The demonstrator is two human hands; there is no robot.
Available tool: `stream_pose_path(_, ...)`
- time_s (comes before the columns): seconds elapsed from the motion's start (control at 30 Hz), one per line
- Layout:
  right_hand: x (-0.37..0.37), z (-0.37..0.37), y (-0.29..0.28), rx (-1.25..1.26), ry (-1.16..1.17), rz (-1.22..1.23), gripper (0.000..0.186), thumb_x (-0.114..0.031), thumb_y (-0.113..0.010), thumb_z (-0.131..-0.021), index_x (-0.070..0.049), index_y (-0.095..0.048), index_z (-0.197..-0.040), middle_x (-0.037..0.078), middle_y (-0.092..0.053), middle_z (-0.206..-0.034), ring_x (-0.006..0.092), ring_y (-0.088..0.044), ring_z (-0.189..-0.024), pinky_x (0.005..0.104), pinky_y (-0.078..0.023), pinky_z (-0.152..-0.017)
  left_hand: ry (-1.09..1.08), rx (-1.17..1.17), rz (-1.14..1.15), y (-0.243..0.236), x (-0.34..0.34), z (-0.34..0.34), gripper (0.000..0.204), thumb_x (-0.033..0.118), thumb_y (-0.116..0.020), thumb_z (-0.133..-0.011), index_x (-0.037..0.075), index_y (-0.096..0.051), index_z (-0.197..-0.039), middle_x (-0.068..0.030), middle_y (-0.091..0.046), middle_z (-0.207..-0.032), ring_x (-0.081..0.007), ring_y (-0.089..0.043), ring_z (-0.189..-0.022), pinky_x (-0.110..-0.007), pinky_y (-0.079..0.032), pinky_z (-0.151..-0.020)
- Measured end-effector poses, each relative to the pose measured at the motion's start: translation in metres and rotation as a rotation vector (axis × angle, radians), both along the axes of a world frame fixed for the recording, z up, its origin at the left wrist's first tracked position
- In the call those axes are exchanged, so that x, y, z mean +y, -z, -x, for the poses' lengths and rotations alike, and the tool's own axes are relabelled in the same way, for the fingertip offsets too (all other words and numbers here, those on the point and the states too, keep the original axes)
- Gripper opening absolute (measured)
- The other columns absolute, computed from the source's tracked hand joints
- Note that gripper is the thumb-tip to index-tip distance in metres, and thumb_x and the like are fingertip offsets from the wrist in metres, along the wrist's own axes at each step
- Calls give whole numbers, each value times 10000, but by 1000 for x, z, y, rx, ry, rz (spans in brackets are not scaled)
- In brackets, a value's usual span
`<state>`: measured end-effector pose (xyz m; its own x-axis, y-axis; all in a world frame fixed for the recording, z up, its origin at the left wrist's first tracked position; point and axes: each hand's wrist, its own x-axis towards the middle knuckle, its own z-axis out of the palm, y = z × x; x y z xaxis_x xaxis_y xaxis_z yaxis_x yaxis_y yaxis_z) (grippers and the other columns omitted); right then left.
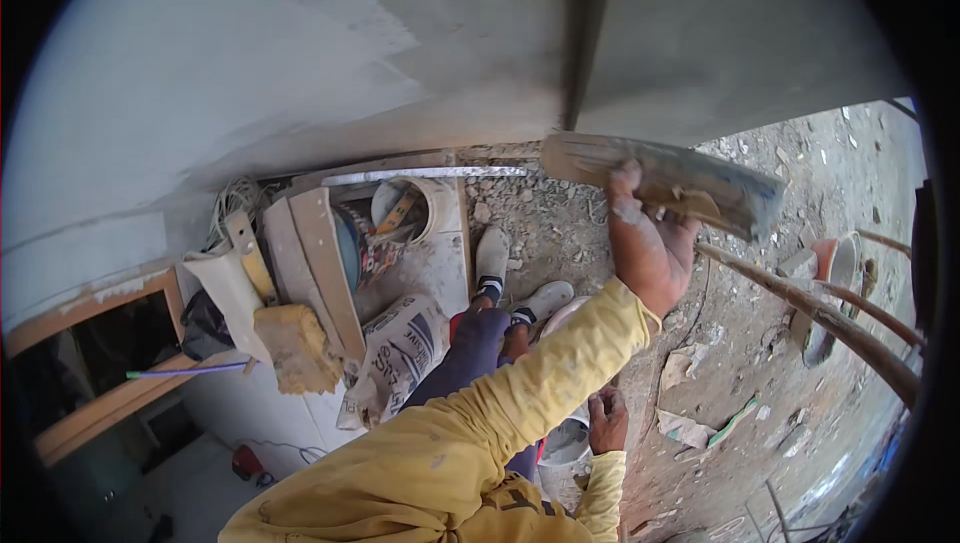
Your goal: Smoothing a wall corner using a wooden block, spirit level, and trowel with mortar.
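My left arm, in a dusty yellow sleeve, reaches across to the right. The left hand is closed on a long, mortar-stained plastering float, its thumb along the near face and its fingers about the handle. The float is up close to the lower edge of the grey plastered wall; whether it touches cannot be made out. Lower down, my right hand has its fingers curled, and what they hold, if anything, is hidden. Beside it stands a bucket with grey matter inside, partly covered by my sleeve.
Rubble covers the floor around my shoes. At left are boards, an open bucket, a printed sack and a yellow sponge-like block. Wooden poles lean in from the right, near a pan.
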<state>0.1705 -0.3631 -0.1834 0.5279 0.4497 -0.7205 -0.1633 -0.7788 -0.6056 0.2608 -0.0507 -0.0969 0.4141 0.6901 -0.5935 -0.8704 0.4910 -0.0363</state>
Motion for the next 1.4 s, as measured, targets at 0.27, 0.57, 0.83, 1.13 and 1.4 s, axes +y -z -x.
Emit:
stream_pose_path(0.27, -17, 6, 45, 140, -79, -21, 324, -169, -628, -930, 57, -578, -1158, 104, -657, -891, 147, -602, -747, 296, -487, -676, 249, 781, -209, 52, -69, 190, 378, 322, -619, -846, 115, -567, -1158, -66, -625, -1032, -196, -619, -928, -347, -516, -813)
stream_pose_path(0.57, -62, 33, 131, 52, -456, 72, 305, -221, -634, -915, 37, -632, -1077, 120, -685, -805, 185, -651, -651, 315, -524, -606, 637, 2291, -594, 65, 35, 492, 609, 259, -713, -805, -46, -467, -1271, -198, -576, -1176, -299, -581, -1039, -373, -467, -909)
stream_pose_path(0.83, 49, 70, 143, -13, -651, -38, 310, -277, -646, -884, -25, -669, -1063, 178, -695, -956, 308, -686, -893, 383, -532, -781, 503, 2328, -318, 105, 64, 528, 674, 302, -738, -717, -57, -488, -1230, -267, -533, -1229, -416, -498, -1176, -464, -407, -1008)
stream_pose_path(1.13, 256, 172, 183, 5, -767, -235, 325, -334, -647, -897, -60, -666, -1071, 146, -698, -963, 251, -674, -866, 353, -524, -785, 341, 2565, -607, 115, 41, 563, 655, 193, -675, -786, -50, -420, -1338, -243, -484, -1312, -401, -450, -1229, -486, -359, -1050)
stream_pose_path(1.4, 465, 277, 279, -175, -948, -154, 448, -380, -587, -878, -99, -645, -1223, 219, -630, -1236, 367, -609, -1145, 434, -486, -966, 781, 1656, -374, 50, -157, 509, 442, 167, -676, -867, -33, -537, -1235, -177, -632, -1170, -289, -617, -1085, -372, -493, -921)
